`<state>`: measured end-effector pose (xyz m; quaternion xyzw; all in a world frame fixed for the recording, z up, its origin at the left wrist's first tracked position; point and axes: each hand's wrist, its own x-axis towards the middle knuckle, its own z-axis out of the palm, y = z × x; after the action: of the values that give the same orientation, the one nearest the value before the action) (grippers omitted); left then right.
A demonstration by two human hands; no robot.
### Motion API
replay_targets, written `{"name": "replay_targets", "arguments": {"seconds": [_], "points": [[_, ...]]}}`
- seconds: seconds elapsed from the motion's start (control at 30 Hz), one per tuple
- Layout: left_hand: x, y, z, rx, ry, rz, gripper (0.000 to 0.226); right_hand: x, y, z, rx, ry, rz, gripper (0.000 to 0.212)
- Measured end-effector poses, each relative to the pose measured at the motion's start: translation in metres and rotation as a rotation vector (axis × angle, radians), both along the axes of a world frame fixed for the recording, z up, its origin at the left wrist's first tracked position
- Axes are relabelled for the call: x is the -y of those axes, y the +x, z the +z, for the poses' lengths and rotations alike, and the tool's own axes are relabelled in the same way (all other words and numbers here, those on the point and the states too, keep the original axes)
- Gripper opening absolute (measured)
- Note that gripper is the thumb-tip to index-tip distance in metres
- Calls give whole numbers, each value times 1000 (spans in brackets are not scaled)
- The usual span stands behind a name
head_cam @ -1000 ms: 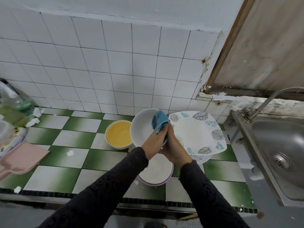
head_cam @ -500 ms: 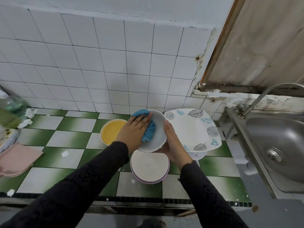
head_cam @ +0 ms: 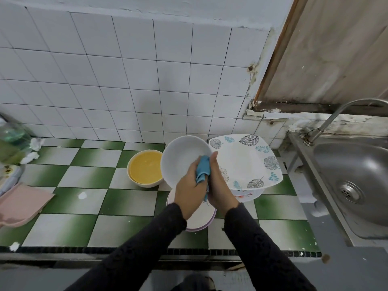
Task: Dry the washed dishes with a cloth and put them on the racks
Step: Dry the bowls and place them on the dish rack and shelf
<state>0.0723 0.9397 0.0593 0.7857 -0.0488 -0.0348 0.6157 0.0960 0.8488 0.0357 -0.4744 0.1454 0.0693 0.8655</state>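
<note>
Item 1, white bowl (head_cam: 184, 158): I log it held above the counter, tilted so its hollow faces the camera. Its right rim overlaps the left corner of the leaf-print plate.

Item 2, blue cloth (head_cam: 203, 169): bunched and pressed against the inside of the bowl near its right rim.

Item 3, left hand (head_cam: 189, 192): fingers curled round the cloth, gripping it against the bowl.

Item 4, right hand (head_cam: 220, 185): holds the bowl at its right edge with the thumb lying up along the rim. I cannot see the fingers, which are behind the bowl.

Item 5, leaf-print plate (head_cam: 243, 160): square with rounded corners, white with grey and teal leaves. It sits on top of another plate (head_cam: 247, 195), of which only an edge shows.

Item 6, lilac-rimmed dishes (head_cam: 201, 219): stacked on the counter directly under the hands, partly hidden by them.

Item 7, yellow bowl (head_cam: 144, 168): upright on the counter, just left of the white bowl.

Item 8, counter (head_cam: 84, 177): green and white checked tiles with scraps of white paper on them.

Item 9, steel sink (head_cam: 357, 181): to the right of the counter, with the tap (head_cam: 336, 114) arching over it.

Item 10, pink tray (head_cam: 21, 202): at the left edge of the counter, with a green bottle (head_cam: 12, 141) behind it by the wall.
</note>
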Motion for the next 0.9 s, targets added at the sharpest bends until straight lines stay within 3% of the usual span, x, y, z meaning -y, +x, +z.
{"name": "replay_targets", "arguments": {"seconds": [0.07, 0.2, 0.3, 0.37, 0.47, 0.5, 0.57, 0.7, 0.8, 0.9], "points": [[3, 5, 0, 86, -92, 93, 45, -5, 0, -3, 10, 51, 13, 64], [-20, 37, 5, 373, 76, 269, 26, -3, -4, -10, -38, -4, 72, 77], [-43, 49, 12, 525, 185, 363, 29, 1, -6, -12, -51, -40, 152, 87], [-54, 56, 8, 722, 393, 288, 29, 1, -7, -10, -38, -34, 156, 81], [-64, 66, -12, 1035, 809, -7, 15, -2, -10, -10, -19, -40, 106, 73], [-65, 66, -17, 1008, 885, -95, 23, -2, -11, -10, -25, -48, 95, 74], [-65, 61, -20, 768, 880, -205, 39, -2, -11, -12, -28, -57, 98, 74], [-63, 50, -21, 328, 868, -236, 47, 3, -10, -7, 5, -132, 113, 58], [-61, 44, -26, 213, 751, -278, 55, 5, -7, -4, 23, -188, 127, 65], [-56, 38, -29, 121, 632, -332, 44, 7, -5, -4, 9, -192, 98, 75]]}}
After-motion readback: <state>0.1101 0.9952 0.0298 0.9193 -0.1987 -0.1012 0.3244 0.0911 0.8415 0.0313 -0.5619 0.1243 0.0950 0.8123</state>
